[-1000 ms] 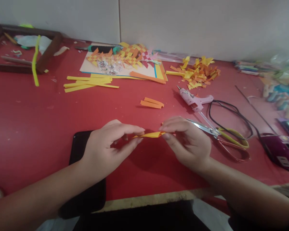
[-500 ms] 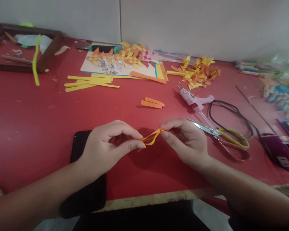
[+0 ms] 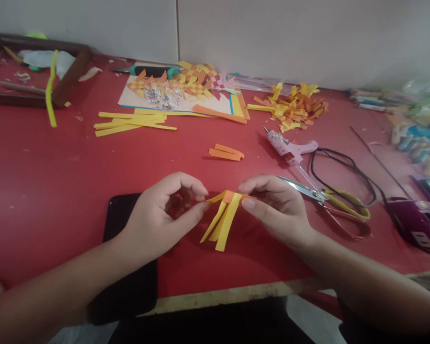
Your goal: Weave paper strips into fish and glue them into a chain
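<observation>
Between my hands hangs a small weave of yellow and orange paper strips (image 3: pixel 226 222), its loose yellow ends pointing down toward me. My left hand (image 3: pixel 166 212) pinches a yellow end at the left between thumb and index finger. On the other side, my right hand (image 3: pixel 277 208) grips an orange end at the right with thumb and fingers. Two or so short orange paper strips (image 3: pixel 225 153) lie on the table just beyond. Scissors (image 3: pixel 322 200) and a pink glue gun (image 3: pixel 288 148) rest beside my right hand.
A black phone (image 3: pixel 129 286) lies under my left forearm. Farther back are yellow strips (image 3: pixel 129 123), a pile of paper scraps (image 3: pixel 297 110), a board (image 3: pixel 127 98) bearing woven pieces, and a wooden frame (image 3: pixel 71 71). A black cord (image 3: pixel 347 162) runs right to a purple box (image 3: pixel 412 224).
My left hand has shifted slightly left and now pinches one yellow end. The other yellow strips, earlier bunched toward that hand, now hang down loose. My right hand stays nearly in place.
</observation>
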A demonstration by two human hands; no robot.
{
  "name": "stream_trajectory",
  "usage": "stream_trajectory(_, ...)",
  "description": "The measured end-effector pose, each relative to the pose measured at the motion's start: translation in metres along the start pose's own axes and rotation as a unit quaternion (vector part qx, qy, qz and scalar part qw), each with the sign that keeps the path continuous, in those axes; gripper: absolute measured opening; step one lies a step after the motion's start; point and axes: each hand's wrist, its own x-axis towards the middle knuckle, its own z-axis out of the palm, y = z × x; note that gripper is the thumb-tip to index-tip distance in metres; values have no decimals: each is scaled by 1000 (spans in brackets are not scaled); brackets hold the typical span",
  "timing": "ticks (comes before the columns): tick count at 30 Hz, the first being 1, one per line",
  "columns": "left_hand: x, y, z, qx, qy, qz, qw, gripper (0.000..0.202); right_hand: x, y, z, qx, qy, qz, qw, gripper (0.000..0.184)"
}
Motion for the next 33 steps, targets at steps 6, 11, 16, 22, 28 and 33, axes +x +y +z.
stream_trajectory(6,-2,0,-1,35,21,24,999,15,1,-7,3,-28,-40,-9,999,8)
stream_trajectory(11,-4,0,0,3,25,34,999,18,1,-6,3,-73,-65,-50,994,5)
stream_trajectory(16,-5,-1,0,-17,0,35,999,19,1,-5,0,-144,-56,-92,984,10)
stream_trajectory(22,-4,-5,2,-57,-36,37,997,30,1,-4,1,-159,-83,-141,974,14)
stream_trajectory(28,-4,-2,3,-46,-48,51,997,27,0,-5,3,-198,-86,-197,956,22)
stream_trajectory(33,-5,-3,4,-35,-49,68,996,27,2,-8,6,-227,-89,-223,944,14)
